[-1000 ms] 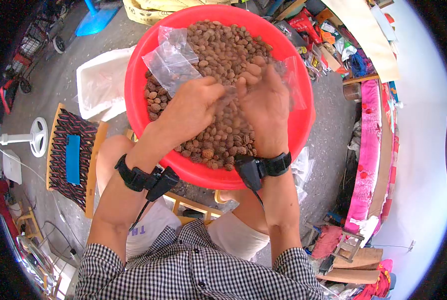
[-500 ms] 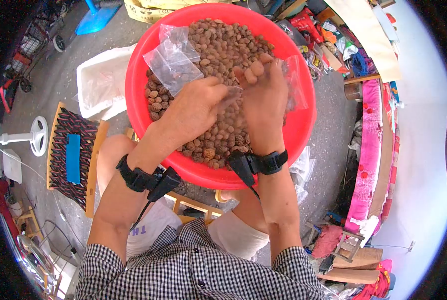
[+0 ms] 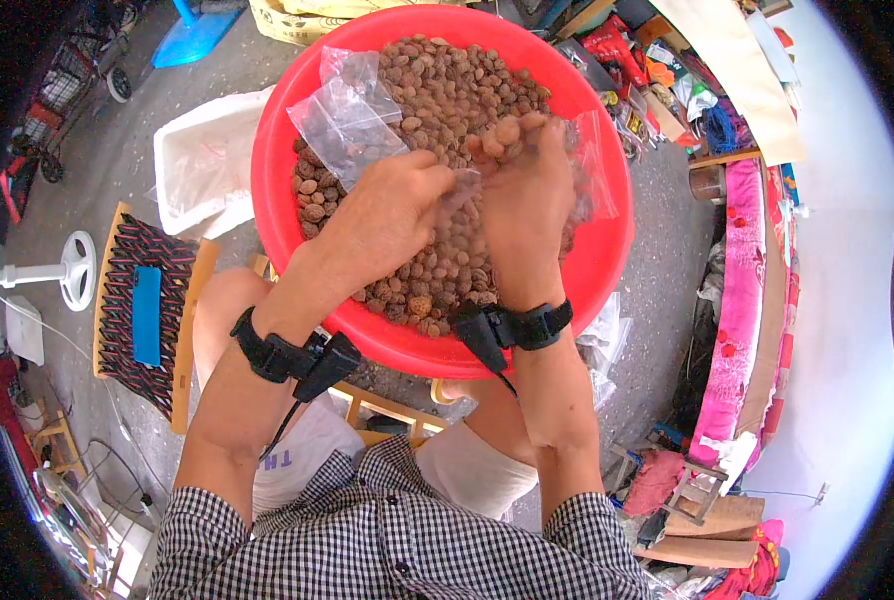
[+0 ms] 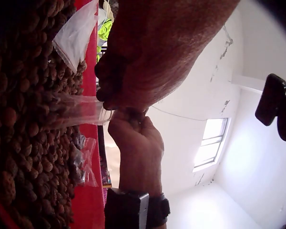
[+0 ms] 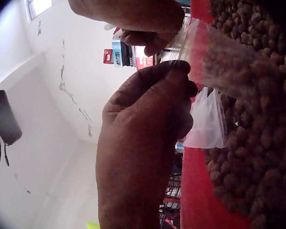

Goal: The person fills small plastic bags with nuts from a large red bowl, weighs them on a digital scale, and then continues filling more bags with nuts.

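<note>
The upper edge of a clear bag (image 4: 76,112) was pinched between the thumb and fingers of the left hand (image 3: 382,205), and the same edge was gripped just beside it by the bent fingers of the right hand (image 3: 529,215). Whether anything besides film was held in the right fingertips could not be told, as they were blurred in the head view. With the thin plastic caught at two places, its edge was probably held that way so that its layers could be felt and parted.

The bag was hung over the middle of the red basin (image 3: 397,352), its body drooping toward the brown pits (image 3: 437,75); by this, it seemed, anything dropped would be caught inside the rim. The pits were spread from the basin's far edge toward its near edge, while some bare wall was left along the right edge.

Loose bags (image 3: 347,115) were laid on the pits by the left edge, and a crumpled clear sheet (image 3: 595,170) was rested at the right edge, presumably for easy reach.

The basin was set just beyond the person's knees, apparently to spare stretching. Outside its left edge, a white box (image 3: 222,140) was placed on the floor, near a woven stool (image 3: 174,265).
</note>
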Demonstrator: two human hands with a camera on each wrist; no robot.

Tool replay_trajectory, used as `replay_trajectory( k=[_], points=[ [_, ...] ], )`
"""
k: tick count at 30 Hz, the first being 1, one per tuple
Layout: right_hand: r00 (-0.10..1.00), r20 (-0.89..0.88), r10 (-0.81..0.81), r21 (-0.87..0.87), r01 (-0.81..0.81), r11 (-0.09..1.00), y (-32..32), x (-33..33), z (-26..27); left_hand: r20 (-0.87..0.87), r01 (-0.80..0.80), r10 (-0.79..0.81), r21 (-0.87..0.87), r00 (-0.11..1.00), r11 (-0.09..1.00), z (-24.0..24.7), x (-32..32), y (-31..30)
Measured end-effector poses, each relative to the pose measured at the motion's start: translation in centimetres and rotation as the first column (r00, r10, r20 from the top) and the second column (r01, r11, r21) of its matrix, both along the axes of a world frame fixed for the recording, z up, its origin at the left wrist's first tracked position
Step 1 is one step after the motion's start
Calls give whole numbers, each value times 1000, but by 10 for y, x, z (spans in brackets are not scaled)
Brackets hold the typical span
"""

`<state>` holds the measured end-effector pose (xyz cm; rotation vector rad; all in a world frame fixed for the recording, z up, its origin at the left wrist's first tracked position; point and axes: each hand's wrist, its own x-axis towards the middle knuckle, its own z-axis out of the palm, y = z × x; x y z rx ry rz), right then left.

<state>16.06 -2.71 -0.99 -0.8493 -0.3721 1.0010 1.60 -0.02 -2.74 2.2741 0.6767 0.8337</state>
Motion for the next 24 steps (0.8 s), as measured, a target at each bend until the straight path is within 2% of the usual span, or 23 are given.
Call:
replay_trajectory(
  k=[5,8,11,14,17,20,24],
  points=[
    [994,-113,10,-2,-10,1000,-1,1,-3,-14,4,-4,-1,1000,1000,2,0,0],
    [993,-111,25,-22,-27,999,0,6,-11,-1,7,-7,11,1000,1000,0,0,-1],
    [981,-173,-86,-136,63,989,1,-5,5,14,7,-7,11,1000,1000,-4,1,0],
    [983,-186,14,-46,-23,999,3,8,-8,14,-5,4,21,1000,1000,-1,3,-1],
    [956,-290,39,0,-41,999,7,12,-18,25,-10,10,19,1000,1000,-3,5,-1],
    [968,-252,18,-20,-24,1000,7,8,-12,37,-32,32,6,999,999,1,4,-3],
    [997,64,32,-91,-26,996,5,5,4,5,-51,51,32,999,998,2,-1,-1]
  ],
)
